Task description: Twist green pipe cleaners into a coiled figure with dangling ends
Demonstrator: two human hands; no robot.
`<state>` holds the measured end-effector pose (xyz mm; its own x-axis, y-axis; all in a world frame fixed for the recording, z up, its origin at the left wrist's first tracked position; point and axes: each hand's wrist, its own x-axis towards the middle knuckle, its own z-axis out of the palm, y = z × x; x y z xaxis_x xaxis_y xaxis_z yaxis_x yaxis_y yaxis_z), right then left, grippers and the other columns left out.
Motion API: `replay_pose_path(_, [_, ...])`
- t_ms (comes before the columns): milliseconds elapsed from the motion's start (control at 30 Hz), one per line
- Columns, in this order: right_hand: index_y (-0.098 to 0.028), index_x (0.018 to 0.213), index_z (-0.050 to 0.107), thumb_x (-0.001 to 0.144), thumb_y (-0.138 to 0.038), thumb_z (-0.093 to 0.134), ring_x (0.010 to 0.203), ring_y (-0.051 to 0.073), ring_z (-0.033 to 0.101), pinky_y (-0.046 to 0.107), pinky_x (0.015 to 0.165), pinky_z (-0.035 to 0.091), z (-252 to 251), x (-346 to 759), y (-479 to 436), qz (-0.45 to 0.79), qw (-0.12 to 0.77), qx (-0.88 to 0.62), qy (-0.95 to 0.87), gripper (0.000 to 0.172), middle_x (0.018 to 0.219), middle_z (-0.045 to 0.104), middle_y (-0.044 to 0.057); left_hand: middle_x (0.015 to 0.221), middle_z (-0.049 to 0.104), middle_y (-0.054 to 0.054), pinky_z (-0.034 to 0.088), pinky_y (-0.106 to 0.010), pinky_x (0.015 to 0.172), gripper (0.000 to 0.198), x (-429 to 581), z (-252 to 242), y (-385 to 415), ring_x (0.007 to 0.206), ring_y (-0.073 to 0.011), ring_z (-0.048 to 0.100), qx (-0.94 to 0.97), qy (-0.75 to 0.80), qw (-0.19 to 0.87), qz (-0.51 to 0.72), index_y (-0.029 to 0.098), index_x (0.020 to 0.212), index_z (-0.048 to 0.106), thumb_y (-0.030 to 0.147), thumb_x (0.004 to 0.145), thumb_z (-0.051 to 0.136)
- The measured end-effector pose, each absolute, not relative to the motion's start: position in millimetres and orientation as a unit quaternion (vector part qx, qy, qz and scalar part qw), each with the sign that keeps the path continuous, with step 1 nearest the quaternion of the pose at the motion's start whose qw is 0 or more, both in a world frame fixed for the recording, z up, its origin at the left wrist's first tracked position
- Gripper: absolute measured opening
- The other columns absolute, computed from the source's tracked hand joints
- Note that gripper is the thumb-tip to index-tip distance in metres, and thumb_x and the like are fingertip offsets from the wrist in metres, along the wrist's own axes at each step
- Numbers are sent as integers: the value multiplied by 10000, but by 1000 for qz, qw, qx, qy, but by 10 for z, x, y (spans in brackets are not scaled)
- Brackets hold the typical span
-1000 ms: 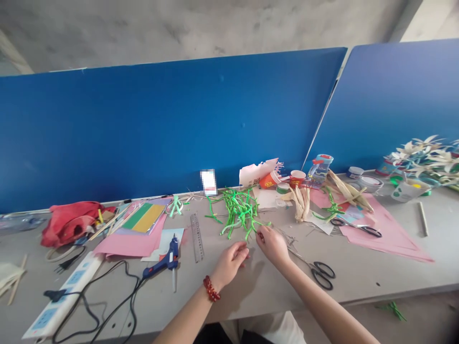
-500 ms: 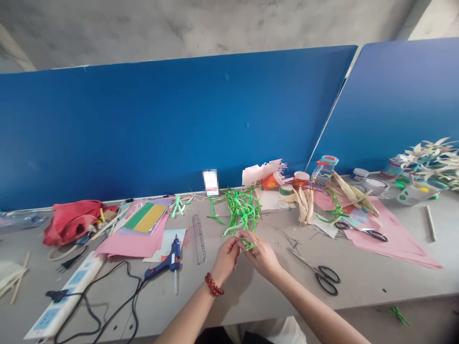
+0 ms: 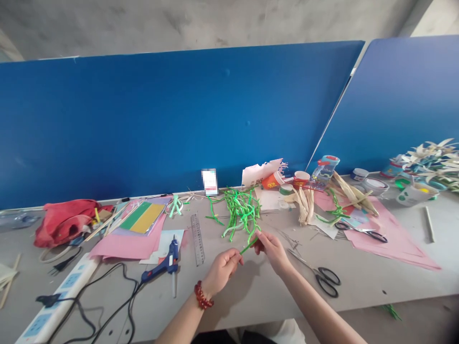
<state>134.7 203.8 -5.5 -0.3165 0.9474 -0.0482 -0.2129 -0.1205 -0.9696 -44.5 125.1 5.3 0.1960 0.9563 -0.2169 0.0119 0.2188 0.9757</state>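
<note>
Head view: the left hand (image 3: 224,268) and right hand (image 3: 272,251), nearly closed, pinch opposite ends of a green stem (image 3: 247,247) above the table (image 3: 362,282), behind its front edge, with room between clear ruler (image 3: 197,240) and black-handled scissors (image 3: 320,273).

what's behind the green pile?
Behind the green pile: torn pale paper toward the right, a blurred white card toward the left, then the blue panel. Anything lower down directly behind is covered.
</note>
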Motion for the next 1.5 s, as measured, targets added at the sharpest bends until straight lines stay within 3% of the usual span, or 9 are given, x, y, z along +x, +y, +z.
replay_pose_path(233, [-164, 724, 655, 744, -601, 747, 556, 106, 522, 222, 510, 445, 47, 1638, 2083, 641, 533, -386, -395, 447, 702, 650, 31, 441, 214, 135, 93, -223, 389, 530, -580, 55, 1110, 414, -72, 105, 427, 523, 631, 382, 201, 771, 549, 728, 760, 592])
replay_pose_path(333, [-189, 1024, 691, 796, -609, 695, 607, 133, 559, 243, 518, 458, 129, 1603, 1936, 662, 415, -331, -529, 478, 827, 668, 39, 449, 215, 131, 104, -225, 393, 536, -567, 22, 1113, 412, -75, 122, 440, 526, 615, 389, 197, 773, 556, 733, 766, 583])
replay_pose_path(433, [-177, 922, 748, 762, -514, 774, 582, 112, 506, 221, 527, 393, 173, 1466, 1779, 598, 298, -287, -686, 374, 693, 610, -3, 464, 241, 116, 138, -227, 414, 517, -525, 5, 1119, 420, -81, 190, 485, 528, 583, 382, 186, 773, 571, 701, 815, 555])
replay_pose_path(700, [-155, 749, 696, 780, -659, 658, 410, 85, 371, 228, 444, 318, 109, 1295, 1875, 704, 431, -355, -439, 506, 464, 475, -43, 460, 265, 106, 156, -235, 439, 480, -485, 124, 1016, 429, -82, 198, 509, 487, 601, 378, 177, 801, 592, 643, 885, 510])
replay_pose_path(867, [-201, 745, 620, 843, -703, 477, 407, 106, 322, 252, 440, 342, 63, 1387, 2220, 516, 484, -494, -505, 532, 494, 415, -57, 456, 267, 105, 145, -222, 420, 478, -454, 60, 950, 420, -73, 191, 482, 502, 609, 379, 176, 777, 593, 645, 856, 547])
replay_pose_path(1067, [-206, 675, 637, 729, -284, 705, 546, 151, 528, 240, 533, 328, 29, 1433, 2762, 390, 366, -586, -609, 117, 574, 587, -13, 525, 330, 114, 136, -178, 391, 455, -750, 63, 1167, 414, -62, 183, 354, 589, 519, 507, 191, 1076, 592, 559, 808, 606])
replay_pose_path(1200, [-193, 550, 560, 692, -143, 668, 612, 176, 576, 244, 554, 290, 44, 1302, 2818, 300, 306, -626, -652, 185, 552, 584, 7, 621, 561, 45, 304, -196, 397, 541, -968, 60, 1369, 417, -93, 381, 358, 596, 492, 525, 204, 1250, 526, 470, 797, 656])
replay_pose_path(1367, [-210, 658, 613, 771, -191, 589, 663, 173, 579, 249, 555, 287, 207, 1455, 2856, 235, 343, -602, -681, 117, 722, 662, 29, 1099, 689, -152, 553, -416, 752, 502, -1049, -83, 1402, 974, -311, 678, 414, 639, 326, 560, 232, 1141, 629, 456, 718, 779])
replay_pose_path(1500, [-214, 731, 627, 823, -320, 549, 701, 174, 592, 253, 601, 380, 299, 1631, 2912, 231, 425, -556, -676, 161, 813, 674, 31, 1246, 646, -141, 361, -521, 1102, 355, -911, -18, 1312, 1265, -330, 532, 509, 638, 186, 547, 235, 1084, 691, 464, 813, 696])
